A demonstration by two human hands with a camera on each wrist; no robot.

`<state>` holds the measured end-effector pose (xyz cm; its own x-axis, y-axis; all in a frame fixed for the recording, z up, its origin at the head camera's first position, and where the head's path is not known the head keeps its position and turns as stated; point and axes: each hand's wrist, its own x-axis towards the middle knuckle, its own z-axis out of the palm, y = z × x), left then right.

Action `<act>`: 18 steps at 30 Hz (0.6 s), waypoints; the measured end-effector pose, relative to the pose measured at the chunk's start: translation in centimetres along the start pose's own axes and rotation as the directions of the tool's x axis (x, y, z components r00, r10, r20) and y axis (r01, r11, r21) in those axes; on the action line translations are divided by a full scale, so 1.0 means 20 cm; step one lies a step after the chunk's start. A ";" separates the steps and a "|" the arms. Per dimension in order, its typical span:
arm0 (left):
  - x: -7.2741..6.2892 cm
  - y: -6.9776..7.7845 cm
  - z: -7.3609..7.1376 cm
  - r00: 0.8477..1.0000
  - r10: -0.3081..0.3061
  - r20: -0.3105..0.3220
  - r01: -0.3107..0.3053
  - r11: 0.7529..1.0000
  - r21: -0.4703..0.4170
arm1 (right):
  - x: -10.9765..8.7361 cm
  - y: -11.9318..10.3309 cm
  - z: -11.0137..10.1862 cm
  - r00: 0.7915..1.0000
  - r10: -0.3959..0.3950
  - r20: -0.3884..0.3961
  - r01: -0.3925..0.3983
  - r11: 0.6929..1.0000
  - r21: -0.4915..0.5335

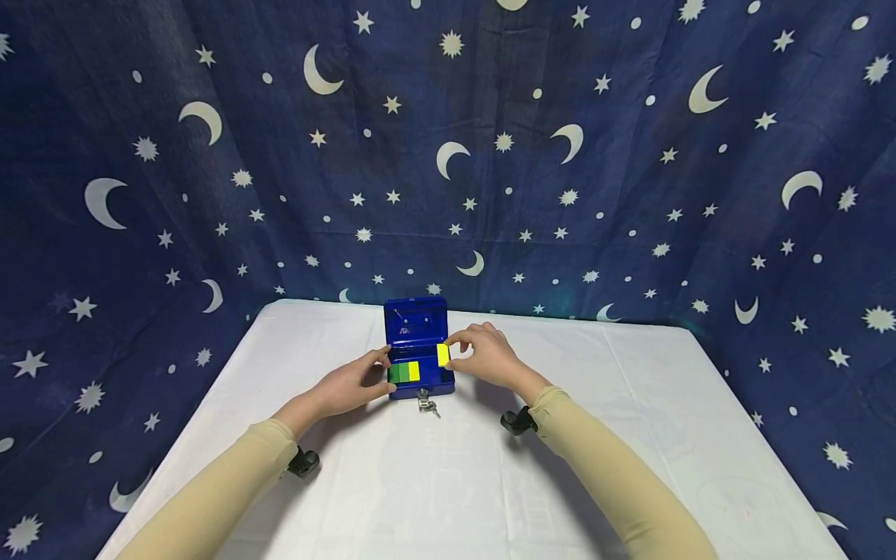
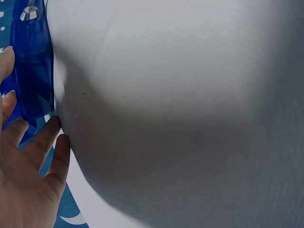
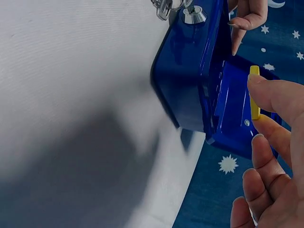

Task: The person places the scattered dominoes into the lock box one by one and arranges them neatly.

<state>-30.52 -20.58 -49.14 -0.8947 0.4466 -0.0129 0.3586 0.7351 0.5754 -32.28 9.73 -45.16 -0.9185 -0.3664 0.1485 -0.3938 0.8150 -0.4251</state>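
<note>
A blue metal cash box (image 1: 439, 389) stands with its lid (image 1: 416, 317) raised at the back. Inside, at the left, green blocks (image 1: 399, 372) lie side by side with a yellow block (image 1: 414, 371). My left hand (image 1: 357, 381) holds the box's left end, thumb by the front corner and index finger farther back. Between thumb and index finger, my right hand (image 1: 488, 356) pinches a thin yellow rectangular block (image 3: 255, 93) over the right part of the box. The other right fingers are loosely bent.
Keys (image 1: 432, 407) hang from the lock (image 3: 194, 15) on the box's front. Under the box is a white-covered table (image 1: 434, 482). A dark blue curtain (image 1: 392, 155) with moons and stars hangs behind and along both sides.
</note>
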 end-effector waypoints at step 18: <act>0.00 0.01 0.00 1.000 -0.006 0.001 0.006 1.000 0.010 | 0.08 -0.06 0.10 0.998 0.000 0.055 0.004 0.998 -0.070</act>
<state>-30.48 -20.49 -49.04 -0.8966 0.4426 -0.0169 0.3559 0.7427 0.5671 -33.30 7.28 -46.12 -0.9151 -0.3908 0.0991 -0.3991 0.8429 -0.3610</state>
